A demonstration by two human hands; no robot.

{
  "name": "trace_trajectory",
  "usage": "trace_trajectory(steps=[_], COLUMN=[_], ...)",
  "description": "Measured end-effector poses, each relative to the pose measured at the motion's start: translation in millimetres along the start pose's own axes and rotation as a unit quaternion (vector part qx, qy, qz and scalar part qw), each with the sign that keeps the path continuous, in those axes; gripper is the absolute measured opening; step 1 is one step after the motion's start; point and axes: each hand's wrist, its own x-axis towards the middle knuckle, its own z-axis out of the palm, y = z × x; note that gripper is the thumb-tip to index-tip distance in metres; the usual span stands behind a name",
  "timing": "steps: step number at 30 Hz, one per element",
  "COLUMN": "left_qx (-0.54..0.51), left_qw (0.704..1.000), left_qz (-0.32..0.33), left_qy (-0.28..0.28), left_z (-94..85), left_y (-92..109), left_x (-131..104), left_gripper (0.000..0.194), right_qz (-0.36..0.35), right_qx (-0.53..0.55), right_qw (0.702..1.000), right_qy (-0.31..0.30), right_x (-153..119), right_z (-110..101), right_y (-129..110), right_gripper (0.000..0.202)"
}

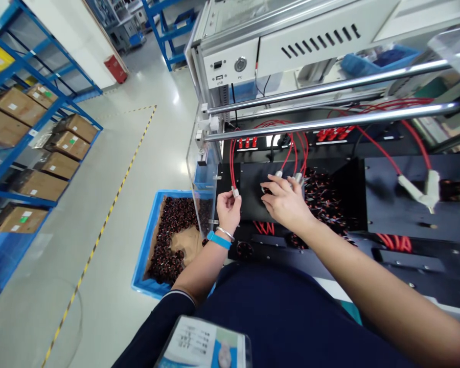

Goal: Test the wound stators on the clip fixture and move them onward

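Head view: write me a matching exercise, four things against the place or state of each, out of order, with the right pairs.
1. Left hand
2. Right hand
3. Bin
4. Cardboard boxes

A. blue, with small dark parts inside
B. on blue shelving
C. beside a loose heap
D. closed on a white connector

Pairs: 1-D, 2-C, 3-A, 4-B

Red cables (232,166), a blue bin (138,260), and yellow-and-black striped floor tape (113,205).
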Motion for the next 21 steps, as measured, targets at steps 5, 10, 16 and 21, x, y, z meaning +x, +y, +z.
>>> trace_trajectory(steps=[5, 10, 16, 21], left_qx=[-0.018, 0.044, 0.072, 0.064], left_qw=[0.994, 0.989, 0.988, 0.986], left_qz=[-0.077, -0.11, -0.12, -0.124], left_qy=[-0.081, -0.088, -0.069, -0.092], left_z=[16.9, 41.0, 49.8, 45.6], left_y=[22, 27, 22, 23], left_x=[15, 34, 31, 24], left_gripper=[0.071, 0.036, 0.02, 0.027], right_qz=[0.006, 0.031, 0.036, 0.031], right_qx=[0.04, 0.065, 0.079, 0.065], right_qw=[0.999, 0.997, 0.996, 0.997], right_qy=[0.014, -0.001, 0.003, 0.009], right_x=[0, 0, -1, 1], right_z=[3, 2, 5, -2], right_y=[1, -1, -1, -2], right_gripper=[0.021, 0.023, 0.023, 0.022])
